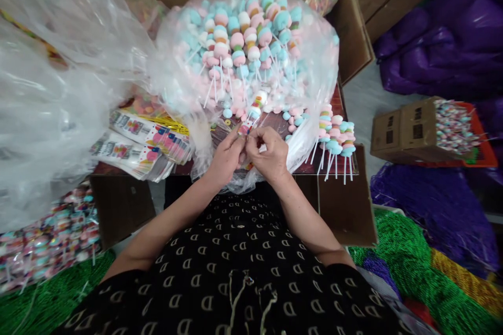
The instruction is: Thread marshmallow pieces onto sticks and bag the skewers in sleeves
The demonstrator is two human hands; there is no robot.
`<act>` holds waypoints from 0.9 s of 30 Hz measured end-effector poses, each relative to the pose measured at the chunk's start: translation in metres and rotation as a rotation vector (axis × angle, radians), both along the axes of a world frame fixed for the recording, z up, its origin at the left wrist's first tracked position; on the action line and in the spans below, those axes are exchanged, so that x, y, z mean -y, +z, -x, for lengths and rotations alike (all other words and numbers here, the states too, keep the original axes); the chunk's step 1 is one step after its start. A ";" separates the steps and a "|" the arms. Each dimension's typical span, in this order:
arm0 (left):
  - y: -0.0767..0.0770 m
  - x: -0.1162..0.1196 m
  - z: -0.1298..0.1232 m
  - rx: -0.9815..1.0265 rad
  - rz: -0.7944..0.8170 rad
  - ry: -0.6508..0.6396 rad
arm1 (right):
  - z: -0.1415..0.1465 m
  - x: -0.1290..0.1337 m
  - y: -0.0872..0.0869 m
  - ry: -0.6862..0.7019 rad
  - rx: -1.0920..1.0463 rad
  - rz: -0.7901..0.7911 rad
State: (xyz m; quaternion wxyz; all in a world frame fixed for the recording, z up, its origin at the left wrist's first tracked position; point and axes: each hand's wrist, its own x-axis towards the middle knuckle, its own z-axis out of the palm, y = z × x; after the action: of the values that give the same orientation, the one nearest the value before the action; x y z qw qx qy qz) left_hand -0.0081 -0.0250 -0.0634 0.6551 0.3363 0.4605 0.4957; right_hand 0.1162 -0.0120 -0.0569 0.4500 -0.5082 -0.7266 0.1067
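In the head view, both hands meet at the table's near edge around a bagged marshmallow skewer. Its pink, white, blue and orange pieces point away from me inside a printed clear bag. My left hand grips the bag's lower end with thumb and fingers. Close beside it, my right hand is closed in a pinch at the same end; whatever its fingertips hold is too small to make out. Beyond the hands, a large clear plastic bag lies spread under a heap of marshmallow skewers and loose marshmallows.
Printed packaging bags and yellow twist ties lie at left. More skewers rest at the table's right edge. Cartons and purple sacks stand on the right. Wrapped skewers fill the lower left.
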 end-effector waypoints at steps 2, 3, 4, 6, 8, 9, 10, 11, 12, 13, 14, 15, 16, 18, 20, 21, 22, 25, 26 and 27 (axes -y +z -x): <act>-0.007 -0.002 0.001 -0.023 -0.077 0.033 | 0.002 0.005 -0.002 0.040 0.044 -0.016; -0.010 -0.002 0.001 -0.046 -0.128 0.049 | 0.002 0.008 -0.003 0.065 0.052 -0.037; -0.013 -0.002 0.001 -0.069 -0.174 0.060 | 0.003 0.011 -0.005 0.089 0.051 -0.063; -0.016 -0.003 0.002 -0.093 -0.214 0.060 | 0.003 0.017 -0.005 0.123 0.030 -0.104; -0.016 -0.003 0.003 -0.089 -0.205 0.054 | 0.003 0.022 -0.002 0.144 -0.012 -0.079; -0.015 -0.004 0.004 -0.085 -0.198 0.061 | 0.002 0.025 0.001 0.149 -0.053 -0.021; -0.013 -0.005 0.005 -0.082 -0.192 0.081 | 0.001 0.027 0.004 0.150 -0.115 0.064; -0.010 -0.007 0.006 -0.079 -0.188 0.107 | 0.000 0.029 0.007 0.147 -0.196 0.164; -0.007 -0.009 0.008 -0.072 -0.183 0.137 | 0.000 0.031 0.011 0.144 -0.282 0.265; -0.003 -0.011 0.009 -0.061 -0.174 0.165 | 0.000 0.032 0.014 0.145 -0.359 0.359; 0.001 -0.012 0.010 -0.048 -0.162 0.186 | 0.001 0.033 0.016 0.158 -0.417 0.437; 0.005 -0.013 0.010 -0.033 -0.150 0.197 | 0.002 0.033 0.018 0.185 -0.451 0.497; 0.008 -0.013 0.010 -0.013 -0.137 0.194 | 0.004 0.033 0.019 0.221 -0.464 0.546; 0.015 -0.011 0.010 0.023 -0.107 0.155 | 0.011 0.032 0.019 0.287 -0.491 0.635; 0.019 -0.007 0.009 0.032 -0.092 0.100 | 0.017 0.031 0.018 0.330 -0.582 0.721; 0.020 -0.005 0.009 0.031 -0.088 0.080 | 0.021 0.031 0.017 0.339 -0.646 0.761; 0.021 -0.004 0.010 0.007 -0.093 0.069 | 0.023 0.032 0.016 0.343 -0.707 0.796; 0.025 -0.005 0.016 -0.127 -0.153 0.093 | 0.028 0.034 0.014 0.324 -0.824 0.842; 0.026 -0.007 0.018 -0.208 -0.188 0.125 | 0.028 0.035 0.014 0.316 -0.843 0.842; 0.028 -0.009 0.021 -0.315 -0.234 0.160 | 0.028 0.036 0.013 0.310 -0.855 0.837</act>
State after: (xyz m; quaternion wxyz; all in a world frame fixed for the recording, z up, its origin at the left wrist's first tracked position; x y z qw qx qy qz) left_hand -0.0295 -0.0164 -0.0356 0.4901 0.4455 0.5218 0.5376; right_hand 0.0884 -0.0483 -0.0439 0.4431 -0.4423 -0.4438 0.6412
